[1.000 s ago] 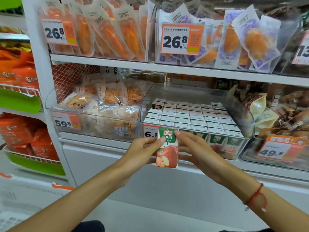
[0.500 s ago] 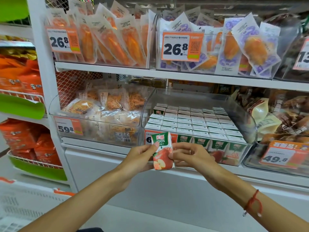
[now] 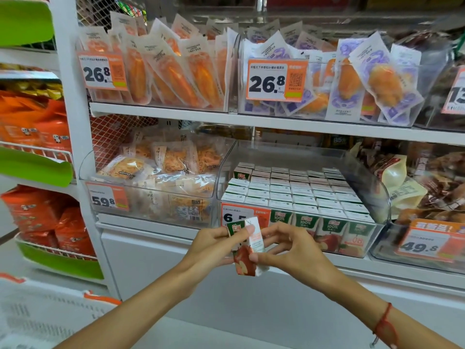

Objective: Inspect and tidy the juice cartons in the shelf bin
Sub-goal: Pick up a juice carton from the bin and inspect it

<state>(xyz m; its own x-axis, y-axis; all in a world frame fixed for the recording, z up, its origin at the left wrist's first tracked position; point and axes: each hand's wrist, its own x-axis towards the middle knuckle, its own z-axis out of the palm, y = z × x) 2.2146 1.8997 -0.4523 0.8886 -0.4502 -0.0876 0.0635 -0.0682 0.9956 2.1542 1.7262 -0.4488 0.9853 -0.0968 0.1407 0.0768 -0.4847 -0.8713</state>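
Observation:
A small apple juice carton point(image 3: 247, 248), green on top with a red apple print, is held in front of the shelf, tilted with its white side panel showing. My left hand point(image 3: 214, 248) grips its left side and my right hand point(image 3: 289, 250) pinches its right side and lower corner. Behind it a clear plastic bin point(image 3: 377, 197) on the lower shelf holds several rows of the same cartons point(image 3: 302, 192), standing upright and packed tightly, white tops up. An orange price tag point(image 3: 241, 215) sits on the bin's front left.
Left of the juice bin is a clear bin of bagged snacks point(image 3: 156, 177) with a 59.8 tag. Right of it stands a bin of dark packets point(image 3: 432, 187) tagged 49.8. The upper shelf point(image 3: 226, 119) carries pouches. A white basket point(image 3: 37, 318) lies at the lower left.
The carton has been turned in my hands from front-facing to tilted, its white side panel now showing. Both hands have shifted their hold round it.

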